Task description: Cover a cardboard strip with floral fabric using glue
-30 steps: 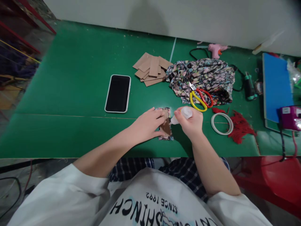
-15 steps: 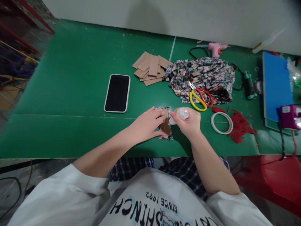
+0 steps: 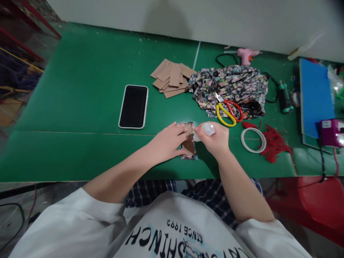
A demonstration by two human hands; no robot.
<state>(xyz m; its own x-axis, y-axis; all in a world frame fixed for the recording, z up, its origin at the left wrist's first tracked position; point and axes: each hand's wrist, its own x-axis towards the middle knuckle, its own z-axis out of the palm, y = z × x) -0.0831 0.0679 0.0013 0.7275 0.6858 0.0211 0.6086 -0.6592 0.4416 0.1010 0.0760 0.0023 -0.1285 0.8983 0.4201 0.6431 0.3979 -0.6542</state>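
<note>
Card (image 3: 189, 146) long axis front-to-back, just left of right grip (image 3: 219, 141), wrapped round bottle (image 3: 208, 129); left grip (image 3: 167, 142), fingers extended, atop card.

Head-worn camera — close above the green table (image 3: 80, 89), facing forward and down.

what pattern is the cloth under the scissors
The cloth has a multicoloured floral print on black (head view).

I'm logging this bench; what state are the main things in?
White plastic bottle: tip down in right hand
Small brown cardboard rectangle: flat on floral cloth, under left hand
White-edged black phone: screen dark
Multicoloured floral fabric: crumpled
Red-and-yellow-handled scissors: lying unheld
Brown cardboard pieces: loosely piled
Red strands: tangled
</note>
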